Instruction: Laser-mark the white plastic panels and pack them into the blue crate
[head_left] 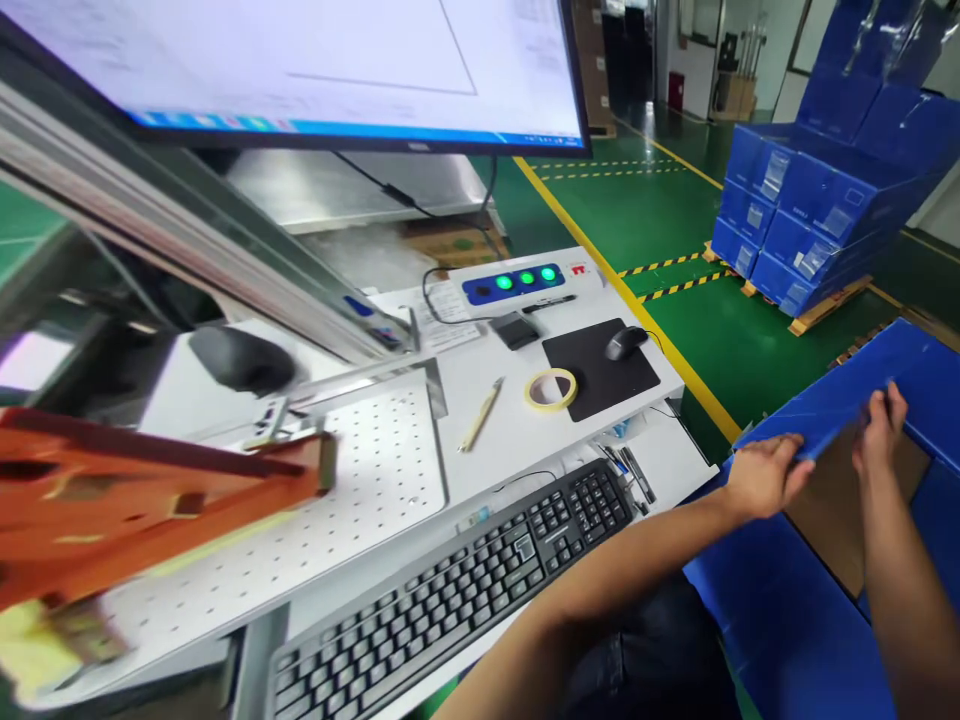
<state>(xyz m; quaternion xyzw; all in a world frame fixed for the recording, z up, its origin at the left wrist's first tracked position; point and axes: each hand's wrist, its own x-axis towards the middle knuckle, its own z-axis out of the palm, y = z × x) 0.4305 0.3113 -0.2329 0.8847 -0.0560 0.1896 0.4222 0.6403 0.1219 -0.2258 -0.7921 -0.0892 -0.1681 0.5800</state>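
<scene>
My left hand grips the near edge of a flap of a blue corrugated plastic box to the right of the workbench. My right hand pinches the same flap further right, fingers curled over its edge. The flap is lifted and tilted over the box opening, where a brown cardboard sheet shows inside. Both forearms reach in from the lower right.
A white workbench holds a black keyboard, tape roll, mouse on a black pad, a pen and a button panel. A monitor hangs above. Orange fixture at left. Stacked blue boxes on a pallet.
</scene>
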